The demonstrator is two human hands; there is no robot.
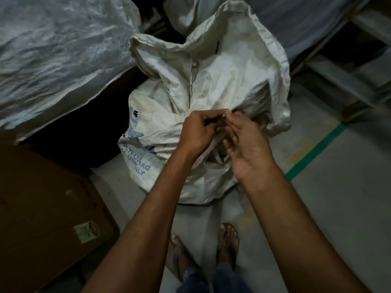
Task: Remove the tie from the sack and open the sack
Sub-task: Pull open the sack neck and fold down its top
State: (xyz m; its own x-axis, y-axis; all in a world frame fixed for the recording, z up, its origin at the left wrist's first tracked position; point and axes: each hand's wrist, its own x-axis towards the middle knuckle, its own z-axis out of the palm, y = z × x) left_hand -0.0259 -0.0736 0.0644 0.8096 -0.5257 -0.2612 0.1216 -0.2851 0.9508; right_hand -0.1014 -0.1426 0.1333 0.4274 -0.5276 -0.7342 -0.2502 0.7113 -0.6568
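**A:** Reading the blue print on the sack (222, 77) at mid-frame, what do you get?

**B:** Only pieces, broken by creases: "ULTI-USAG" and, lower down, "NLY". The sticker (86, 231) on the cardboard box (42, 197) at lower left is too dim to read.

**A:** Can you see what is in the sack?

**B:** No. The sack stands on the grey floor (338, 208), and its neck is bunched together at the centre. The loose top flops toward the upper right.

**A:** And the hands?

**B:** Both are at that bunched neck. The left hand (196, 132) is curled and pinches the gathered cloth. The right hand (247, 144) shows its palm, fingers nearly straight, with the tips meeting the left's. I cannot make out the tie under the fingers.

**A:** Anything else?

**B:** There is a plastic-wrapped bundle (53, 49) at upper left and green tape (317, 149) on the floor at right.
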